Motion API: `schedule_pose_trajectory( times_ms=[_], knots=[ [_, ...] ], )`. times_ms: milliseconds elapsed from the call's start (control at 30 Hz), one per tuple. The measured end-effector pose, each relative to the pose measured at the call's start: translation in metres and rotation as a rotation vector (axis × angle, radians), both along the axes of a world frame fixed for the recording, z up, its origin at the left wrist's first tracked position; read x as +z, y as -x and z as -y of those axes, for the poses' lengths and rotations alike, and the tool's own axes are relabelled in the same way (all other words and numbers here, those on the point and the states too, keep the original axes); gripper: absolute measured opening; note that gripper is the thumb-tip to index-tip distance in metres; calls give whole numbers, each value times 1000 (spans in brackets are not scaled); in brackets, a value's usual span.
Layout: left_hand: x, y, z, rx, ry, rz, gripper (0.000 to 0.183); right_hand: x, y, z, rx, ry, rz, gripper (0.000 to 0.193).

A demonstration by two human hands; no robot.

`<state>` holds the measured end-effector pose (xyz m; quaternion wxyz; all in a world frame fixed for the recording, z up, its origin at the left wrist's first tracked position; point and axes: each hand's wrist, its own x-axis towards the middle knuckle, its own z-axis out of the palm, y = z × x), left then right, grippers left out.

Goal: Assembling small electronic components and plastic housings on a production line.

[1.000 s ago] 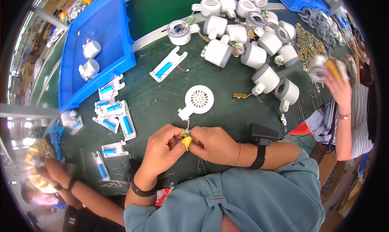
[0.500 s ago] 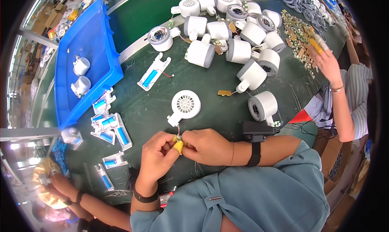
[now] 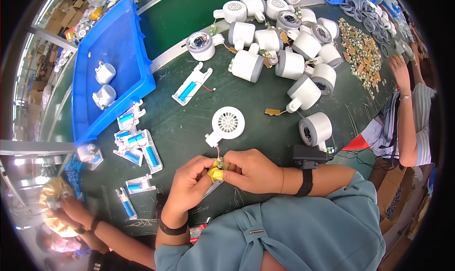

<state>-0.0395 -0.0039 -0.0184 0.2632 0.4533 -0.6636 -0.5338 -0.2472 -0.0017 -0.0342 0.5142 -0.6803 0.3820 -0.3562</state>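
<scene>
My left hand (image 3: 193, 180) and my right hand (image 3: 253, 170) meet at the near middle of the table, both closed. Between their fingertips they pinch a small circuit board (image 3: 220, 163), partly covered by yellow finger covers. Thin reddish wires run from the board up to a white round fan-like housing (image 3: 228, 122) with a slotted grille, lying grille up just beyond my hands. Beyond it to the left lies a white holder with a blue battery cell (image 3: 188, 88) and a loose wire.
Many white cylindrical housings (image 3: 248, 65) crowd the far right, beside a pile of small circuit boards (image 3: 362, 53) and grey rings (image 3: 365, 15). A blue tray (image 3: 148, 84) and several battery holders (image 3: 150, 153) stand left. Co-workers' hands (image 3: 400, 72) show at both sides.
The circuit board shows more between my fingertips, which have shifted on it. The co-worker's hand at right has drawn away from the board pile. The whole view has shifted slightly.
</scene>
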Motion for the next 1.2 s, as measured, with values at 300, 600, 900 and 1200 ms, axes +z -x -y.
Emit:
schedule_pose_trajectory(
  times_ms=[300,600,900,1200],
  knots=[
    [19,3,-9,-178,324,231,23,26,15,-5,175,-750,233,13],
    [21,-6,-22,-395,452,267,31,23,19,-28,204,-921,219,12],
    [12,-43,-30,-196,418,396,27,24,29,-30,48,-1010,366,12],
    [34,-3,-10,-109,677,527,32,24,26,-27,145,-881,181,18]
  ],
)
